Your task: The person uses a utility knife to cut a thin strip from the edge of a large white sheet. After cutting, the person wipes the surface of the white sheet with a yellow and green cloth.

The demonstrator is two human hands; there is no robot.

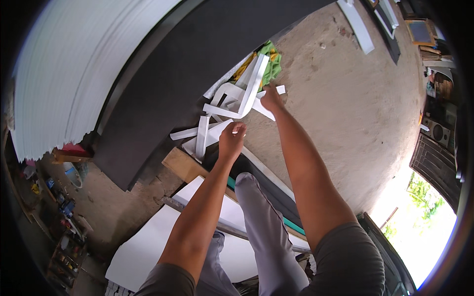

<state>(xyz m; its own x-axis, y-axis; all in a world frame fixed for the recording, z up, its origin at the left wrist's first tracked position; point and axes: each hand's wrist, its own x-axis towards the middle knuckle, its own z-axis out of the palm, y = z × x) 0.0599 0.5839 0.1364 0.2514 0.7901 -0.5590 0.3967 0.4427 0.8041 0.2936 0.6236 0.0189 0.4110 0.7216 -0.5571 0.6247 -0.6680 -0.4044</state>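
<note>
A bent white strip (253, 86) is being flanked by both hands. It is being seen up and to the right of the left hand (231, 143) and up and to the left of the right hand (271, 100). Its longer arm is being pointed away from the person, leaning slightly right; its shorter arm is being turned off to the left from the corner. That corner is being approached most closely by the left hand, just below it, while the longer arm is being neighboured by the right hand.

The left fingers are being held curled, with a pale sliver showing among them; whether anything is being gripped cannot be told. The right hand is being held partly closed, its fingertips hidden beside a green cloth (273, 64) and a white strip end (281, 90); its grip cannot be told either. A short white strip (202, 137) is being seen left of the left hand, its long axis being set nearly lengthwise to the view.
</note>
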